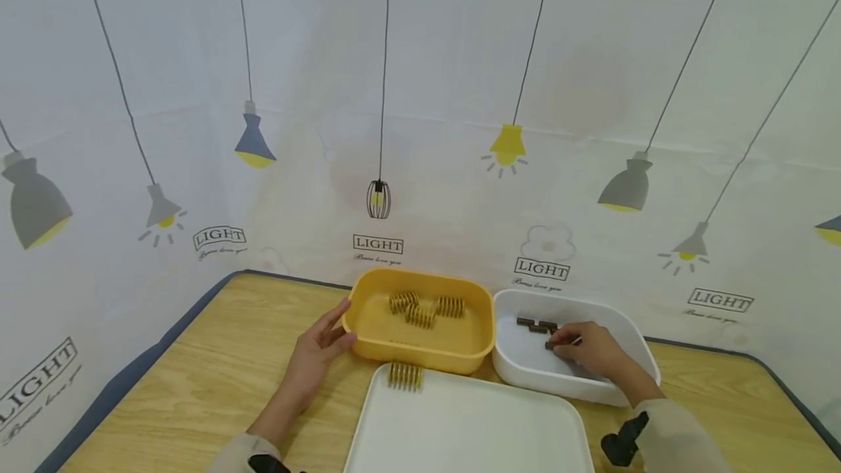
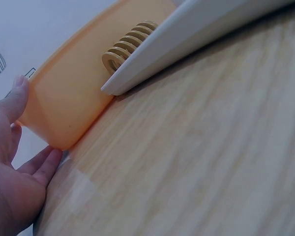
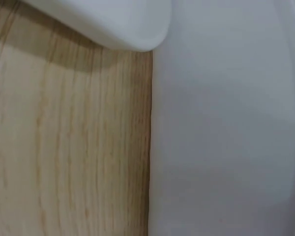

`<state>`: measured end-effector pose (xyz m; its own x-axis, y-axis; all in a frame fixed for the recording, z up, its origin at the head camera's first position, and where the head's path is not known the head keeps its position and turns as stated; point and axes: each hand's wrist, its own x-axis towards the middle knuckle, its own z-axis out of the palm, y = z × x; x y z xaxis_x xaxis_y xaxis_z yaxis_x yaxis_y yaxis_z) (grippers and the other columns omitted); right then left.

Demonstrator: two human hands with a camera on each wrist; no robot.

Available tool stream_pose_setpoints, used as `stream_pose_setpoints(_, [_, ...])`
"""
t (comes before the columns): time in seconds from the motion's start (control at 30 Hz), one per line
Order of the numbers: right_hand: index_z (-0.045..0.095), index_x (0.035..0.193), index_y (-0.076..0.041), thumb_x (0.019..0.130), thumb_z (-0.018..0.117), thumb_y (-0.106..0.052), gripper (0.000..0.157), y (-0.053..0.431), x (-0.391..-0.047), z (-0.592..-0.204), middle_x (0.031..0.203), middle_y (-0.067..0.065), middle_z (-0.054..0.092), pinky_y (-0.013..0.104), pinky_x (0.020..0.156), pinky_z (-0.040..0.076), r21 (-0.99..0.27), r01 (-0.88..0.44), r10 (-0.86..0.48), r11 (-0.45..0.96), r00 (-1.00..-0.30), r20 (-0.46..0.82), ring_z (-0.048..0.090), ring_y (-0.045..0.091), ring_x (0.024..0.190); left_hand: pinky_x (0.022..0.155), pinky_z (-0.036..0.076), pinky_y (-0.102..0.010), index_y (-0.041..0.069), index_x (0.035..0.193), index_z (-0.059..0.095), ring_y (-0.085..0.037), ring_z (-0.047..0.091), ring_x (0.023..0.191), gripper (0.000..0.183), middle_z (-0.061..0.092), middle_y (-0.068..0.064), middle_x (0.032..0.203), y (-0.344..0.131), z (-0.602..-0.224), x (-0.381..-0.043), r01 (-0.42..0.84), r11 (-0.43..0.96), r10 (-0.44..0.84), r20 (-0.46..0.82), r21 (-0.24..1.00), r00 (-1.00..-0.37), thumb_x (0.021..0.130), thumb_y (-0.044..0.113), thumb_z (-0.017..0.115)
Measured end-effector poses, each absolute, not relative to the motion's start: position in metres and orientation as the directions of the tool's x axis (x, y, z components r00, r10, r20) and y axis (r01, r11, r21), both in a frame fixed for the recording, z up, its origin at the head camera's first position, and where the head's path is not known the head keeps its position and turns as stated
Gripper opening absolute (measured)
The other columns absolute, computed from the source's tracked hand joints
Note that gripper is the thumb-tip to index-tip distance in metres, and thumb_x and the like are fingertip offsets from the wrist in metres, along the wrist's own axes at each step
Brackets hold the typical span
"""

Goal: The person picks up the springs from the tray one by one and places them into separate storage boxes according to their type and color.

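Note:
My left hand (image 1: 310,362) rests against the left end of a yellow plastic bin (image 1: 414,353), its fingers and thumb fairly straight along the wall. Inside that bin lie 3 gold coil springs (image 1: 450,306). Another gold spring (image 1: 404,377) sits on the far left corner of a white tray (image 1: 473,422); the left wrist view shows its coils too. Reaching into a white bin (image 1: 558,379), my right hand (image 1: 596,350) pinches a small dark brown cylinder (image 1: 549,345) near the bin's floor. Several similar dark cylinders (image 1: 525,322) lie beside it. The right wrist view shows neither hand nor cylinders.
The two bins stand side by side on a wooden table (image 1: 197,371), behind the tray. A white cloth (image 1: 447,93) printed with lamps hangs close behind them. In the right wrist view, the tray's corner (image 3: 137,42) is beside the white bin's wall (image 3: 216,147).

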<state>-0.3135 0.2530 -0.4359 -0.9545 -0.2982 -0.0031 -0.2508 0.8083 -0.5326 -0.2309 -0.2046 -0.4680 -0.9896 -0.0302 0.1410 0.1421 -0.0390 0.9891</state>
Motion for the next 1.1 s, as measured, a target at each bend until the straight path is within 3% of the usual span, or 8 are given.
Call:
stream_pose_setpoints(0.43, [0.072,0.095,-0.007,0.082,0.074,-0.011,0.013,0.254,-0.315,-0.436,0.089,0.003,0.067,0.031,0.059,0.050,-0.550,-0.209,-0.255,0.809,-0.967,-0.007,0.060,0.019,0.079,0.093,0.046,-0.022,0.015,0.144,0.044,-0.032,0.044,0.126,0.056,0.037,-0.001,0.149,-0.205,-0.469,-0.231,0.136,-0.035,-0.032,0.135,0.990,-0.990,0.092,0.010,0.064])
stream_pose_setpoints(0.6, [0.071,0.100,-0.007,0.085,0.073,-0.014,0.017,0.257,-0.316,-0.435,0.096,0.006,0.067,0.035,0.066,0.053,-0.568,-0.170,-0.203,0.805,-0.979,0.005,0.061,0.021,0.082,0.093,0.046,-0.022,0.015,0.144,0.044,-0.032,0.044,0.127,0.057,0.037,-0.001,0.150,-0.205,-0.468,-0.230,0.138,-0.031,-0.031,0.137,0.990,-0.990,0.092,0.013,0.065])
stream_pose_setpoints(0.87, [0.070,0.103,-0.005,0.088,0.070,-0.017,0.019,0.252,-0.309,-0.419,0.097,0.006,0.068,0.034,0.068,0.052,-0.563,-0.256,-0.215,0.786,-0.967,0.139,0.061,0.021,0.083,0.093,0.046,-0.022,0.014,0.145,0.044,-0.032,0.044,0.127,0.058,0.037,-0.001,0.150,-0.205,-0.468,-0.228,0.139,-0.039,-0.028,0.138,0.990,-0.990,0.091,0.012,0.065])
stream_pose_setpoints(1.1, [0.068,0.108,-0.009,0.091,0.068,-0.022,0.022,0.229,-0.278,-0.391,0.102,0.005,0.065,0.031,0.066,0.053,-0.559,-0.398,-0.264,0.727,-0.914,0.307,0.062,0.023,0.087,0.093,0.046,-0.022,0.016,0.145,0.044,-0.032,0.044,0.126,0.056,0.038,0.000,0.149,-0.205,-0.467,-0.230,0.133,-0.017,-0.033,0.132,0.991,-0.991,0.092,0.010,0.064])
